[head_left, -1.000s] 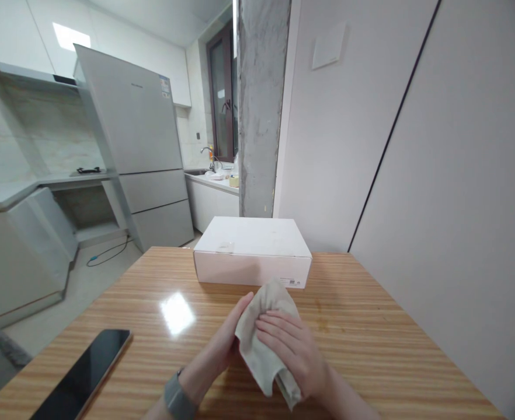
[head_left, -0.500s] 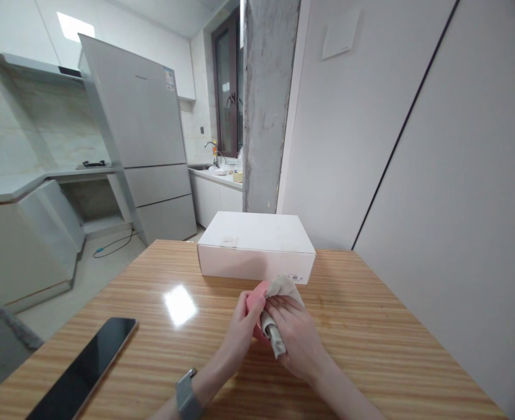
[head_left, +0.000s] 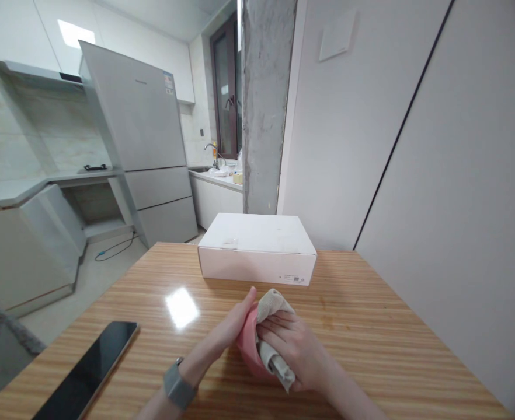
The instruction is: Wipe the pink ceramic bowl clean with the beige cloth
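A pink bowl (head_left: 249, 345) is tilted on its side just above the wooden table, its opening turned to the right. My left hand (head_left: 235, 319) holds it from the left, thumb up along the rim, the other fingers hidden behind it. My right hand (head_left: 293, 349) presses a light grey cloth (head_left: 273, 301) against the inside of the bowl. Part of the cloth sticks out above my fingers, and a folded end hangs below them. On my left wrist is a watch with a grey band (head_left: 179, 385).
Beyond my hands, a white box (head_left: 257, 265) lies on the wooden table (head_left: 371, 326). A dark phone (head_left: 89, 370) is at the left edge. A grey pillar (head_left: 266, 111) and a white wall stand behind; a fridge (head_left: 135, 111) is farther left.
Both hands and the bowl have come lower and nearer to me. The bowl has turned so more of its side shows. My left thumb has lifted off the cloth and points up.
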Motion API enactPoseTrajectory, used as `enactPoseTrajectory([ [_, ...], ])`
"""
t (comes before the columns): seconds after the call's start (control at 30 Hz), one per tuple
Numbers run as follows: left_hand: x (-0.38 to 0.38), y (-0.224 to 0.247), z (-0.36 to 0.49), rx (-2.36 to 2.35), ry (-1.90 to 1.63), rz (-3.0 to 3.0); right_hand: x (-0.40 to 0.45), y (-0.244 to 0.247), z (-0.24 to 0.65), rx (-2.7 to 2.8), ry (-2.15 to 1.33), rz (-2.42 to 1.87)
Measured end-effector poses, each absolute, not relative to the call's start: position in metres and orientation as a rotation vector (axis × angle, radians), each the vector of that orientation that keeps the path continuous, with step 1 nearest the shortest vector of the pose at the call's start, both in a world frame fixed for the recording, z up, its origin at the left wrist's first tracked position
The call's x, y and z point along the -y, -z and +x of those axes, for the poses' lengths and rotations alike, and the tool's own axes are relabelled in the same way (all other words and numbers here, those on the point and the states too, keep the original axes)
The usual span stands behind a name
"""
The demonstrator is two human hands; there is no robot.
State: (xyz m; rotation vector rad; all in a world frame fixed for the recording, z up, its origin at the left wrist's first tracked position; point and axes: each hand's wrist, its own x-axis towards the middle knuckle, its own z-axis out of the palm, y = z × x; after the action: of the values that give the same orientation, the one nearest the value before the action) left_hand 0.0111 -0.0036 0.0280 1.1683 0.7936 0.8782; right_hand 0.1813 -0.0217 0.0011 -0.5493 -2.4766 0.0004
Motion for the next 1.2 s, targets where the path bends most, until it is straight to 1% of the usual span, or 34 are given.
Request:
enactPoseTrajectory([
  [0.1,0.003,-0.032,0.009,-0.852,-0.867,1.236,0.022,-0.006,0.18,2.492,0.031,-0.599],
  [0.23,0.007,-0.035,0.009,-0.862,-1.003,1.225,0.02,-0.018,0.181,2.476,0.081,-0.611],
  [0.33,0.012,-0.027,0.017,-0.837,-1.14,1.145,0.016,-0.018,0.186,2.41,0.124,-0.647],
  [0.43,0.018,-0.013,0.029,-0.692,-1.191,1.008,0.01,-0.014,0.194,2.286,0.131,-0.774],
  [0.53,0.017,-0.005,0.035,-0.554,-1.161,0.904,0.009,-0.013,0.2,2.236,0.166,-0.767],
  [0.67,0.008,-0.012,0.024,-0.515,-1.017,0.785,0.015,-0.012,0.194,2.351,0.281,-0.564],
  [0.83,0.001,-0.022,0.001,-0.583,-0.831,0.963,0.027,-0.014,0.175,2.42,0.307,-0.396],
  [1.07,0.002,-0.022,-0.006,-0.83,-0.94,1.279,0.024,-0.015,0.18,2.431,0.252,-0.481],
  [1.2,0.009,-0.024,0.002,-0.648,-0.909,1.154,0.019,-0.011,0.189,2.329,0.236,-0.597],
])
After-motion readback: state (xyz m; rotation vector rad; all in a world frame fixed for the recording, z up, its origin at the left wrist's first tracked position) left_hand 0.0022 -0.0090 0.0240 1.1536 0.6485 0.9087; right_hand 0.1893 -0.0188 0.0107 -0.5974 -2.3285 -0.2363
